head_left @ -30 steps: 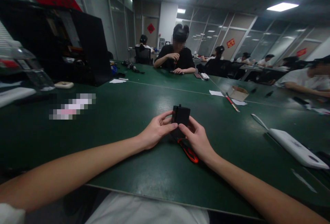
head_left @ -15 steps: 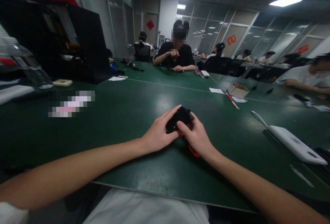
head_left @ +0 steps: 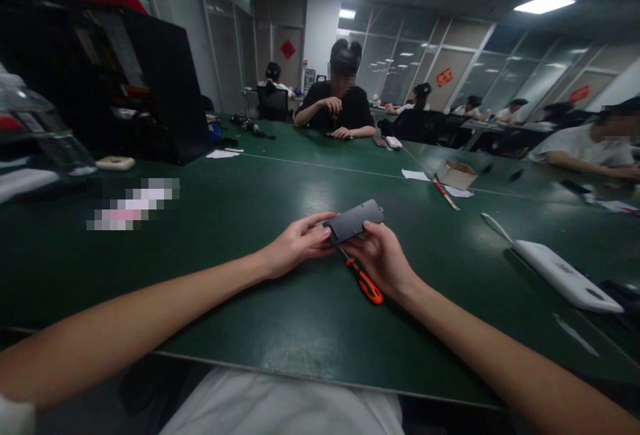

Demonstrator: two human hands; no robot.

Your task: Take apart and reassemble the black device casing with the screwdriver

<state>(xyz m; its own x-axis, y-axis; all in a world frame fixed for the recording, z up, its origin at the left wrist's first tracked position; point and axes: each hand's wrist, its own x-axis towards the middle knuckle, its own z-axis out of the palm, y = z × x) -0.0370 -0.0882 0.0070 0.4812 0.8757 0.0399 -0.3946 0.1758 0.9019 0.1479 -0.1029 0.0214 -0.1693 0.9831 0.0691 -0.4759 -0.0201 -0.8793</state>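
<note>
A flat, dark grey rectangular box (head_left: 357, 220) with small screws or holes on its face is held between my two hands, just above the table. My left hand (head_left: 299, 240) grips its left end, thumb on the near corner and fingers behind. My right hand (head_left: 386, 253) closes on its right lower edge with the thumb on top; the other fingers are partly hidden beneath. Below the box, a screwdriver (head_left: 369, 284) with an orange and black handle lies on the green table (head_left: 240, 328), its shaft pointing up under my right hand.
On the right lies a white power bank (head_left: 565, 273) with a strap. Farther back are a small cardboard box (head_left: 456, 175) and a red stick-like item (head_left: 446, 195). A black case (head_left: 165, 88), a clear bottle (head_left: 50, 128) and a beige object (head_left: 115, 163) stand left. A person (head_left: 337, 105) works opposite.
The box has turned in my hands, so its broad grey face now shows. My left hand has shifted slightly left, and more of the screwdriver is uncovered.
</note>
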